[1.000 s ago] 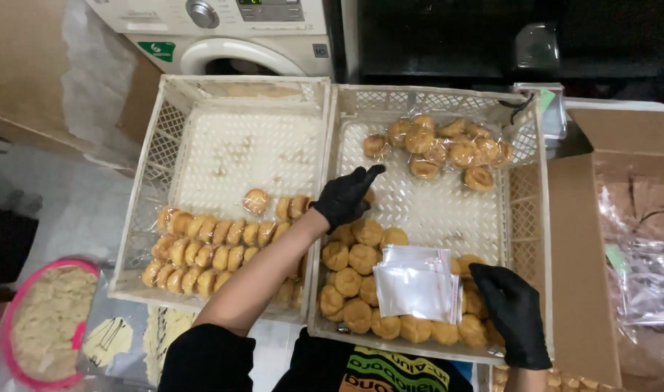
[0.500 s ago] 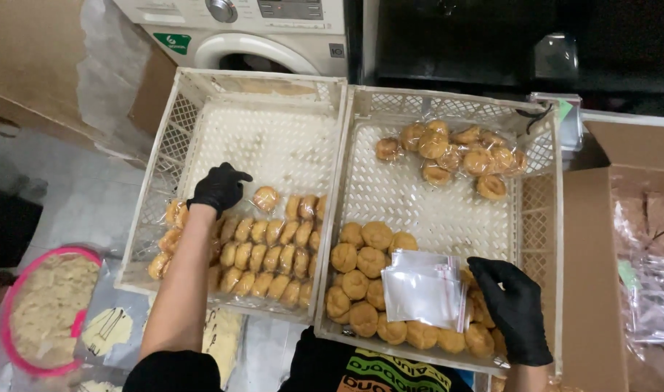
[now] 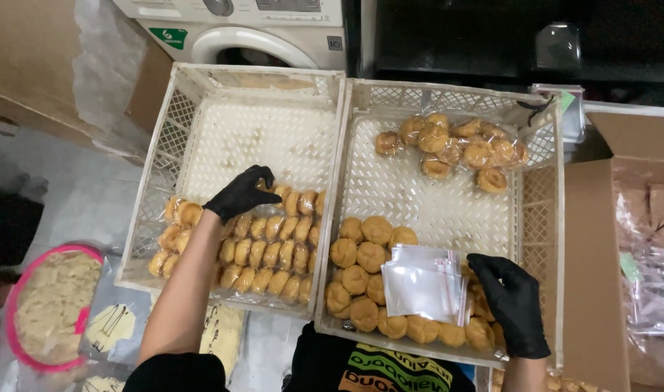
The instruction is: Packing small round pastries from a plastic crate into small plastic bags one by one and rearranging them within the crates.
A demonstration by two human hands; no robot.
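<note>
Washing machine (image 3: 259, 29) at far left, white front-loader, door rim just showing. Brown cardboard box (image 3: 622, 239) at right, flaps open, clear plastic packaging inside.

Two white lattice crates sit side by side, walls touching. Left crate (image 3: 201, 94): far half bare, near half packed with bagged cookies (image 3: 266, 247) stood on edge in tight rows, so more fit and they stay lined up. Right crate (image 3: 433, 98): loose round cookies (image 3: 372, 254) in the near-left part, unwrapped, and a heap of already bagged cookies (image 3: 462, 149) in the far-right corner, kept apart from the bare ones.

Pink-rimmed round tray (image 3: 16, 290) with pale pieces at near left, on the floor, under plastic.

Stack of clear zip bags (image 3: 422, 279) lies on the loose cookies in the right crate, right beside the right hand, handy for bagging.

Left hand (image 3: 242, 192), black glove, reaches into the left crate, fingers curled down and closed on a bagged cookie at the far end of the rows, grip clamped on it. Right hand (image 3: 517, 301), black glove, rests on the near-right loose cookies, fingers spread, touching the bag stack's edge, grip apart, holding nothing.
</note>
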